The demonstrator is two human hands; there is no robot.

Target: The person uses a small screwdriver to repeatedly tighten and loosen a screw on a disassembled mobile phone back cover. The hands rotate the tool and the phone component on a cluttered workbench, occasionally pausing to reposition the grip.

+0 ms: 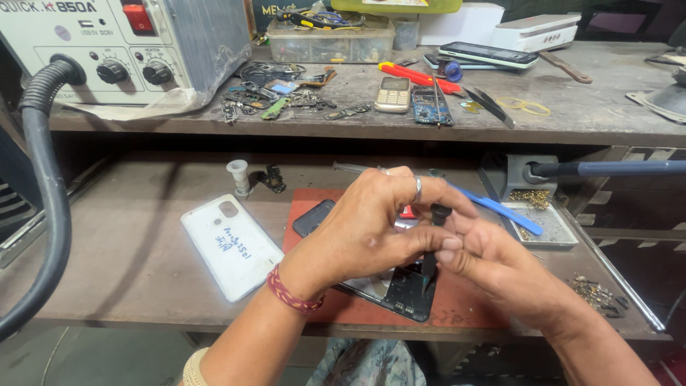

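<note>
Both hands (429, 239) pinch a black tool (432, 243) over an opened phone (393, 289); the tray (561, 236) holds brass bits.

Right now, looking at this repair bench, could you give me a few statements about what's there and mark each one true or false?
1. Both hands, left hand and right hand, meet over an opened phone on a red mat. True.
2. The right hand holds a black screwdriver. True.
3. The white back cover lies right of the mat. False: it lies left of it.
4. The left hand wears no ring. False: a ring shows on one finger.
5. A small keypad phone lies on the upper shelf. True.
</note>
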